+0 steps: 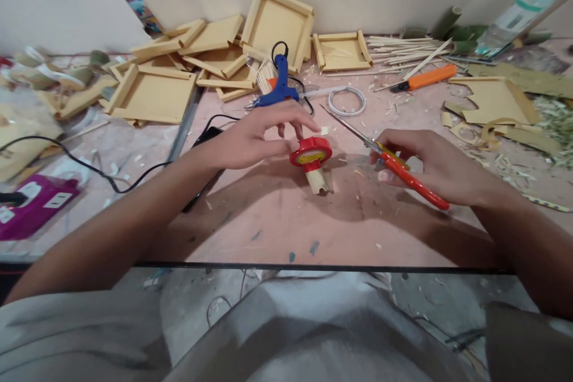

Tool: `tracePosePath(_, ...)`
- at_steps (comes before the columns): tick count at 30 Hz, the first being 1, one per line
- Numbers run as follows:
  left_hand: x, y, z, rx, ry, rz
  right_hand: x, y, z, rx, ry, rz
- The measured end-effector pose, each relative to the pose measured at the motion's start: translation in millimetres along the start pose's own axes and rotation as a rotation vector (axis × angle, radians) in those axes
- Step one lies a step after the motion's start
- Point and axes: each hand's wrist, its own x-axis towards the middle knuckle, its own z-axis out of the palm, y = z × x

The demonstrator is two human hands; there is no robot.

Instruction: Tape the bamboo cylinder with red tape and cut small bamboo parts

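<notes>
A red ring-shaped object (303,152) with a yellow centre stands near the middle of the table, a pale, ragged-ended piece (317,182) below it. Beside its left edge is my left hand (255,137), its fingers apart and curved over the top; the thumb tip meets or overlaps the red rim. My right hand (430,161) holds scissors (409,180) with red handles. Their blades point up and left, towards the far side of the red object, without touching it. The fingertips of my right hand are partly hidden behind the handles.
Behind lie a blue glue gun (282,86), a white coil (347,101), an orange cutter (432,77), thin sticks (403,51) and cardboard trays (152,92). A phone (192,200) lies under my left forearm. A purple power strip (40,206) with a black cable sits left; shavings lie right.
</notes>
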Motion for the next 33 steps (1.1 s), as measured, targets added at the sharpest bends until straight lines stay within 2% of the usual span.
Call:
tracePosePath(2,-5,0,2.3,-0.044,-0.027,0.001,0,3,0,-0.102,0.014,-0.005)
tracePosePath(4,-7,4,3.7,-0.060,-0.002,-0.006,0,4,1,-0.170,0.037,-0.009)
tracePosePath(6,-7,8,2.8,-0.036,0.018,0.000,0,5,3,-0.192,0.049,-0.007)
tracePosePath(11,-1,14,-1.1,0.000,-0.047,0.015,1,6,6,-0.174,0.047,0.011)
tracePosePath(18,-6,9,12.2,-0.145,0.119,-0.134,3,7,7,-0.191,0.048,0.013)
tracePosePath(22,-7,9,17.5,-0.187,0.170,-0.163,3,5,8,-0.240,0.046,0.017)
tracePosePath(25,-7,12,19.4,-0.095,0.214,-0.147,2,3,10,-0.322,0.059,0.014)
tracePosePath(30,-9,21,26.7,0.203,0.374,-0.032,3,4,15,-0.503,0.124,-0.004)
tracePosePath(33,-11,26,32.5,0.273,0.392,0.003,3,4,19,-0.538,0.144,-0.015)
